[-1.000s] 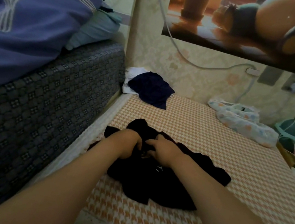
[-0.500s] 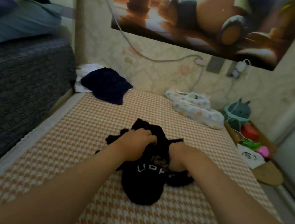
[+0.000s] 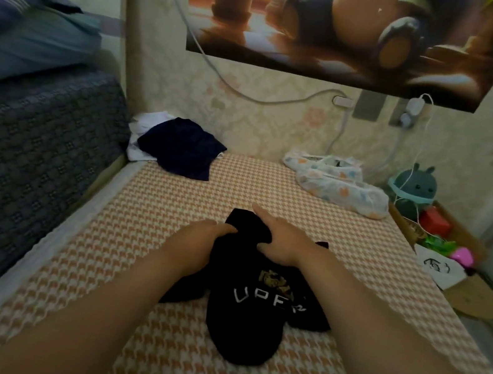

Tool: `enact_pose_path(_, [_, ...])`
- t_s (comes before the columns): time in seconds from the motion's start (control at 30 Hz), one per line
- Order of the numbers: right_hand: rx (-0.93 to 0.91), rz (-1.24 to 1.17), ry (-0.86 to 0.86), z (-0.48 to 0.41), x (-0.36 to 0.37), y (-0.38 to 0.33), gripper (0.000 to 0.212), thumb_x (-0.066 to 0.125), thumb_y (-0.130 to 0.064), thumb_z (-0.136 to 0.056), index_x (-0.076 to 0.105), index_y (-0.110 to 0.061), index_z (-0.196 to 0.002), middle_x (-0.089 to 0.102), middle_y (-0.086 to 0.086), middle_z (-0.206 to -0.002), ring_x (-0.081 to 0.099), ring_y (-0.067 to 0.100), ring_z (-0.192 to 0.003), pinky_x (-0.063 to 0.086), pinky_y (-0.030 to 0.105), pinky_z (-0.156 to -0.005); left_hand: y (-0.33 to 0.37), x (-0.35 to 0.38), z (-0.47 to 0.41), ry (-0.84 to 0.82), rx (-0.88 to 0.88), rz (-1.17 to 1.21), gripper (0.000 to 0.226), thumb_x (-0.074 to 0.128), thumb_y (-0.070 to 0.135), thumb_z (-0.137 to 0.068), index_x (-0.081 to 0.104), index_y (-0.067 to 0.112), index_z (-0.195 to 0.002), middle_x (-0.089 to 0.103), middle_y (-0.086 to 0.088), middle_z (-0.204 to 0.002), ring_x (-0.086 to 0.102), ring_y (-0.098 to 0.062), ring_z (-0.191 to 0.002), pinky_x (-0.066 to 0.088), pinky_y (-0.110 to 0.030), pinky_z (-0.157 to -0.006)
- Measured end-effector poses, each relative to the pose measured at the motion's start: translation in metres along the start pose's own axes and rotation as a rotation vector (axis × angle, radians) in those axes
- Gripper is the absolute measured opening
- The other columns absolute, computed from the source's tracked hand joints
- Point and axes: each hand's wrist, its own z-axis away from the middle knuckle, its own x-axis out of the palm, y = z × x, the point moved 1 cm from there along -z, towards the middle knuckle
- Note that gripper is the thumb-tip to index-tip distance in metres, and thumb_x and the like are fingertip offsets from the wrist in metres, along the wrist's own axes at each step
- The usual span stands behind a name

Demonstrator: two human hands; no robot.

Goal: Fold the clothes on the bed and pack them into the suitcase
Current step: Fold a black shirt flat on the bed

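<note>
Head view: one black shirt [image 3: 246, 312] lies bunched on the bed [image 3: 153, 203] at centre. Left hand [image 3: 195, 243] clutches its left edge; right hand [image 3: 282, 237] presses flat on top. Two more garments [image 3: 179, 148] lie upper left.

Shirt [image 3: 246, 312] on bed [image 3: 169, 206], mid-mattress

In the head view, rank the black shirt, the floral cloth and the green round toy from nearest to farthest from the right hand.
1. Black shirt: under the right hand, touching it.
2. Floral cloth: far right corner of the bed.
3. Green round toy: past the bed's right edge.
</note>
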Motion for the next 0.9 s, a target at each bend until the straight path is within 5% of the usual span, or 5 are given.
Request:
enact_pose_path(0.13, [-0.094,0.032,0.336,-0.018,0.007,0.007,0.035,0.049,-0.019,-0.094,0.059,-0.038,-0.122,0.066,0.000,-0.119,0.061,0.026,-0.103,0.048,0.035,-0.078,-0.009,-0.022,-0.013,0.440,0.029,-0.065,0.027,0.057,0.010,-0.091,0.061,0.017,-0.117,0.066,-0.004,-0.100,0.062,-0.021,-0.087,0.053,-0.043,-0.079])
enact_pose_path(0.37, [0.336,-0.419,1.063,-0.020,-0.027,0.049,0.021,0.042,-0.002,-0.090,0.053,-0.014,-0.104,0.057,0.007,-0.099,0.057,0.030,-0.086,0.042,0.037,-0.070,-0.020,-0.041,-0.052,0.724,-0.210,-0.309,0.026,0.062,0.001,-0.081,0.063,0.014,-0.104,0.063,-0.009,-0.088,0.056,-0.030,-0.079,0.040,-0.037,-0.061])
enact_pose_path(0.53, [0.549,0.071,0.602,-0.016,-0.008,0.070,0.073,0.065,-0.017,-0.082,0.028,-0.019,-0.145,0.022,0.020,-0.151,0.031,0.040,-0.133,0.034,0.048,-0.108,-0.017,0.000,-0.061,0.338,-0.194,-0.383,0.056,0.055,0.019,-0.084,0.048,0.027,-0.139,0.052,-0.006,-0.132,0.045,-0.029,-0.120,0.033,-0.041,-0.098])
enact_pose_path(0.67, [0.000,0.040,0.486,-0.023,-0.008,0.052,0.041,0.054,-0.029,-0.093,0.056,-0.029,-0.133,0.055,0.002,-0.136,0.051,0.025,-0.125,0.042,0.040,-0.103,0.007,0.012,-0.060,0.320,0.113,-0.332,0.053,0.050,0.025,-0.083,0.052,0.028,-0.136,0.045,-0.005,-0.142,0.038,-0.028,-0.132,0.030,-0.047,-0.106])
enact_pose_path(0.9, [0.193,0.176,-0.043,-0.006,-0.001,0.053,0.047,0.037,-0.045,-0.101,0.045,-0.033,-0.146,0.043,-0.002,-0.152,0.041,0.024,-0.137,0.034,0.044,-0.113,0.027,0.023,-0.045,-0.031,0.086,-0.311,0.054,0.039,0.054,-0.097,0.036,0.030,-0.146,0.038,0.003,-0.147,0.037,-0.021,-0.132,0.034,-0.038,-0.108])
